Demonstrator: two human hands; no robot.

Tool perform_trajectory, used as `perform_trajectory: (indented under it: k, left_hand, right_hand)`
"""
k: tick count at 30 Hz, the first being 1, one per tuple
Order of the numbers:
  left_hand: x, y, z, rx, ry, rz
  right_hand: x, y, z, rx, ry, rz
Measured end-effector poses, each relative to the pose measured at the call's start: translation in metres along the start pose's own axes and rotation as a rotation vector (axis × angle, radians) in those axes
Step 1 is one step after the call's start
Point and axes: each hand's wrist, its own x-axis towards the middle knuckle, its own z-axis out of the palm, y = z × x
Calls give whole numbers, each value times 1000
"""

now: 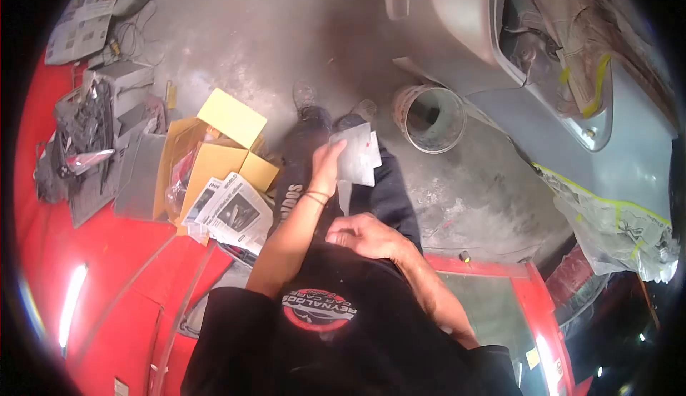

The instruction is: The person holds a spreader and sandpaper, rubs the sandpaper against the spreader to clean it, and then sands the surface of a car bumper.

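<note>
My left hand (327,167) is closed on a small stack of flat grey sheets (357,154), held out over my dark trousers. A paler piece with a small red mark sticks out from the stack's right edge. The sheets look thin and stiff, like sandpaper. Close against my black shirt (314,281), my right hand (368,236) has its fingers curled in, with the thumb near the fingertips. What is inside those fingers, if anything, is hidden. The two hands are apart, the right one nearer my body.
A bucket (401,121) stands on the concrete floor right of my feet. Farther right is a grey car body panel (607,160) with taped masking paper. An open cardboard box (214,164) and newspapers (238,214) lie left, beside red car panels (100,281). A red-framed window is behind me.
</note>
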Motion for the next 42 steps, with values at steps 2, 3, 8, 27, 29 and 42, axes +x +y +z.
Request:
perform_trajectory:
  k: [2,3,8,27,29,42]
  left_hand:
    - [-8,11,-8,2,-8,4]
    - [-5,29,-4,-3,-11,24]
    - [22,34,-23,40,33,-12]
    - [417,150,11,-45,-318,446]
    - [444,148,17,-51,-312,483]
    - [524,127,50,-152,-392,479]
  right_hand:
    - [-5,8,-16,-4,196,-51]
    - [-4,14,-32,-12,308,-90]
    - [-21,77,-73,-706,429,99]
    - [251,206,-268,-684,1306,-521]
    - [260,220,-270,-673,1424,-568]
    - [243,281,-237,-81,2000,-638]
